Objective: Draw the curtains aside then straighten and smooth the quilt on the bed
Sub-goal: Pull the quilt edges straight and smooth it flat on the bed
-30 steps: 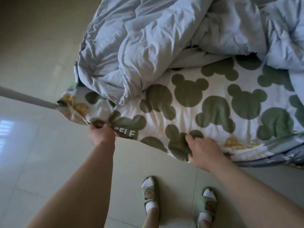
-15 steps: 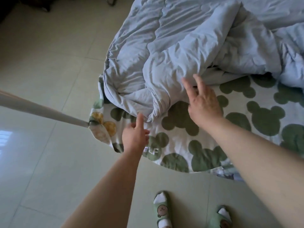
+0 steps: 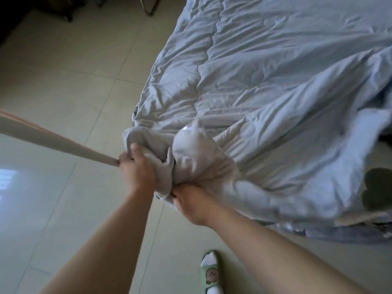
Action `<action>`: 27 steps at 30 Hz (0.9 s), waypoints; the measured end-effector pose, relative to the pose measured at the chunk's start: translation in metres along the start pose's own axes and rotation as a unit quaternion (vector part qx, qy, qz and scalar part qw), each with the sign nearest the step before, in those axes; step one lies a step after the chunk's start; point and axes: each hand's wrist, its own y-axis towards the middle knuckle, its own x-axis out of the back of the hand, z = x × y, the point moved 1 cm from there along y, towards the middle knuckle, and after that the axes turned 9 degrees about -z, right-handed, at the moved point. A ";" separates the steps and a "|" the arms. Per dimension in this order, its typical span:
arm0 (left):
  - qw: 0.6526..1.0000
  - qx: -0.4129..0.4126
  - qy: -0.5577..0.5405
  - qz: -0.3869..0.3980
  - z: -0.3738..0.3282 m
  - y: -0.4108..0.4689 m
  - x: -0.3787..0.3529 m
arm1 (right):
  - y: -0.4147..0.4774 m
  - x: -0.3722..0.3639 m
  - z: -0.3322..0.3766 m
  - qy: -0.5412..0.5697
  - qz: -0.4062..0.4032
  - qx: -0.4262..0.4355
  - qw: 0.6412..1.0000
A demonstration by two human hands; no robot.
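A pale blue-grey quilt [image 3: 265, 81] lies rumpled across the bed and now reaches its near edge. My left hand [image 3: 136, 168] grips a bunched corner of the quilt at the bed's near left corner. Just right of it, my right hand [image 3: 191, 202] grips the quilt's edge from below, its fingers buried in the folds. Both arms stretch forward from the bottom of the view. A small patch of the white sheet with green mouse-head shapes [image 3: 377, 192] shows at the far right. No curtains are visible.
A beige bar or post [image 3: 53, 139] runs from the left edge to the bed's near left corner. Pale tiled floor [image 3: 63, 81] surrounds the bed. Dark furniture legs [image 3: 146, 7] stand at the top. My slippered foot [image 3: 211, 274] stands below the bed edge.
Both hands left the patterned sheet, reached up to the folded quilt and took hold of it. The quilt has been pulled toward me over most of the sheet.
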 end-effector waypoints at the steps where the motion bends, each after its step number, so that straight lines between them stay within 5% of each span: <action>1: 0.999 -0.036 0.024 0.024 -0.001 -0.015 0.000 | -0.003 -0.008 -0.007 -0.007 -0.017 0.010 1.000; 3: 0.972 -0.180 0.144 0.046 0.000 -0.041 0.004 | -0.014 -0.004 -0.025 -0.005 -0.075 0.008 0.997; 5: 0.891 -0.354 0.268 0.095 0.009 -0.055 -0.002 | -0.032 0.013 -0.049 -0.032 -0.178 0.011 0.983; 8: 0.774 -0.475 0.380 0.174 0.015 -0.064 -0.021 | -0.064 0.046 -0.097 -0.127 -0.300 -0.019 0.945; 10: 0.715 -0.508 0.443 0.185 0.020 -0.067 -0.033 | -0.087 0.067 -0.131 -0.192 -0.273 -0.078 0.939; 13: 0.644 -0.531 0.524 0.172 0.022 -0.061 -0.047 | -0.126 0.078 -0.180 -0.308 -0.118 -0.147 0.933; 15: 0.623 -0.525 0.547 0.189 0.017 -0.054 -0.050 | -0.142 0.071 -0.199 -0.362 -0.038 -0.146 0.920; 17: 0.633 -0.534 0.523 0.204 0.016 -0.045 -0.044 | -0.141 0.063 -0.202 -0.380 -0.057 -0.123 0.915; 21: 0.614 -0.488 0.581 0.218 0.050 -0.033 0.007 | -0.127 0.064 -0.154 -0.241 -0.169 -0.233 0.927; 27: 0.574 -0.351 0.711 0.205 0.092 -0.010 0.072 | -0.091 -0.004 -0.044 -0.043 -0.054 -0.104 0.992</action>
